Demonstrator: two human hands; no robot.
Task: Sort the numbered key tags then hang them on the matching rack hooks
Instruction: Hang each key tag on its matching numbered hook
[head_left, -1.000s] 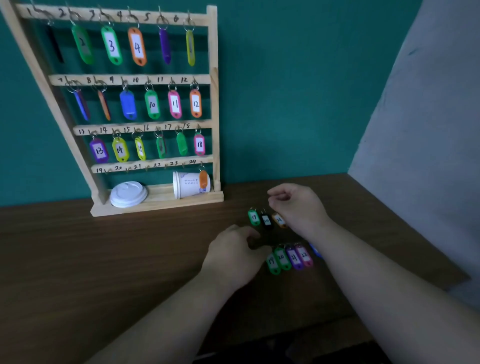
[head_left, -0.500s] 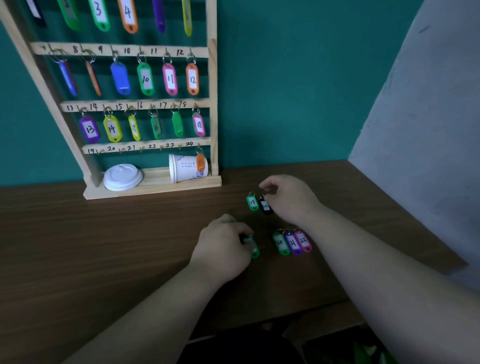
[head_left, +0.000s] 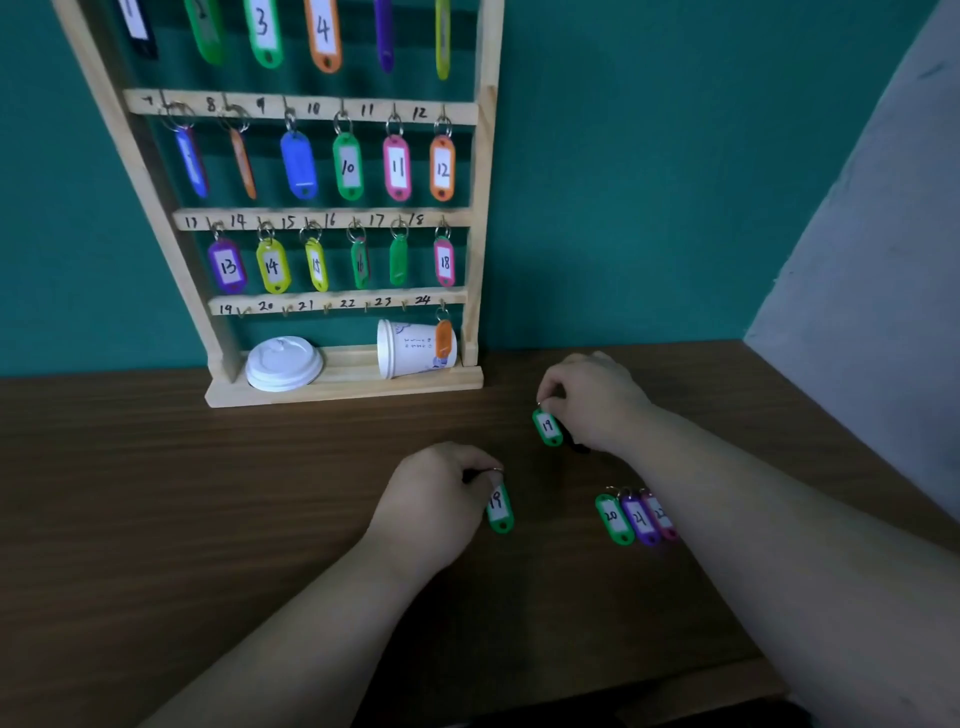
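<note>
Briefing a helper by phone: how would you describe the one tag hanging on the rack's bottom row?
Find the wooden rack against the teal wall and go to its lowest rail, numbered 19 to 24. At the right end hangs an orange tag, in front of a tipped white paper cup; every other hook on that rail is bare.

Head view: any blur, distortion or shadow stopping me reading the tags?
Head view: dim, wide angle skews the rack; tags 10 to 14 read sharply; the green tag in the left hand is slightly soft; the pink tag by the right forearm is blurred, partly hidden.
</note>
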